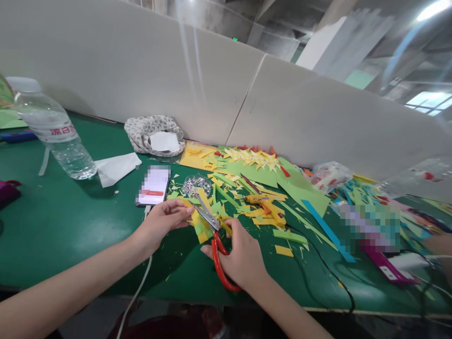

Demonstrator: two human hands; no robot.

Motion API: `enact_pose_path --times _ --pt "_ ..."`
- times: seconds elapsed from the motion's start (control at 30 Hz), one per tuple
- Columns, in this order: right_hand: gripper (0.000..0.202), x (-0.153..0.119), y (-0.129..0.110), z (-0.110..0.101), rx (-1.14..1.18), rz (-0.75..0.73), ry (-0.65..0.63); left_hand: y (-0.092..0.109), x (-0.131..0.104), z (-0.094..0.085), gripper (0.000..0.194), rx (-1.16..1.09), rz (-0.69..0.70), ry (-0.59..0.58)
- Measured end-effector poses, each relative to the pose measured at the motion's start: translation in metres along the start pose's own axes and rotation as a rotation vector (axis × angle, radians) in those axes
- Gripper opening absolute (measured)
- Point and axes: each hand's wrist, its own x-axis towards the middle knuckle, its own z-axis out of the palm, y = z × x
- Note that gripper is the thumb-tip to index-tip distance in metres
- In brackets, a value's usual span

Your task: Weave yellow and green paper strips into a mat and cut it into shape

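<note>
In my right hand point(243, 254) is a pair of scissors point(216, 240) with red handles. Its metal blades stand apart and point up and left, toward my left hand point(169, 215). The fingers of that hand pinch a piece of yellow paper point(199, 228), which lies around the blades; whether the blades touch it I cannot tell. Beyond the hands are a clear round case of small beads point(197, 187) and a yellow glue gun point(270, 209) on loose paper strips. Farther back, a woven yellow paper piece with pointed edges point(252, 157) rests on green sheets.
A phone point(154, 186) with a white cable lies beyond my left hand. A water bottle point(58, 129) stands at left, near a tissue point(118, 168) and a spotted cloth tissue holder point(153, 134). The glue gun's black cord runs right. A purple power strip point(388, 263) sits at right.
</note>
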Motion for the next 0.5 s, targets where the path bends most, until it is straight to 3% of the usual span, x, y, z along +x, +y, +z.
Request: enact_pose_path --times 0.3,0.5 --pt "0.042 -0.0003 0.0016 0.002 -0.064 -0.127 0.059 -0.0052 -0.0063 0.0043 0.022 0.023 0.018 0.01" --pt "0.043 -0.0001 0.0032 0.0028 -0.081 -0.119 0.054 -0.0069 -0.0077 0.0052 0.02 0.018 0.011 -0.012"
